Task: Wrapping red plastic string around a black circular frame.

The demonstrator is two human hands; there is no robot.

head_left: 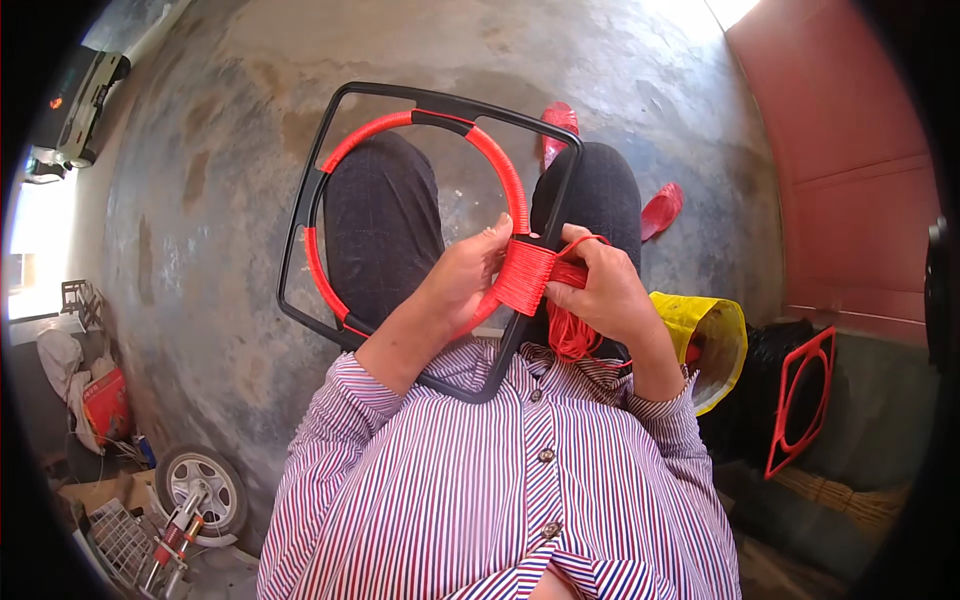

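A black square frame [430,102] with a round ring inside it rests across my lap. Red cord [527,272] is wound round much of the ring and in a thick band over the frame's right side. My left hand [470,275] grips the frame from inside the ring, beside that band. Just right of the band, my right hand [605,285] is closed round a bundle of loose red cord [572,330]. One strand loops over its fingers. The bundle's lower strands hang towards my lap.
To my right stands a yellow container [715,345]. Beyond it, a red frame [790,400] leans against black plastic [765,365]. A wheel [202,490] and a metal rack [125,540] lie at lower left. A red door [860,150] is at the right.
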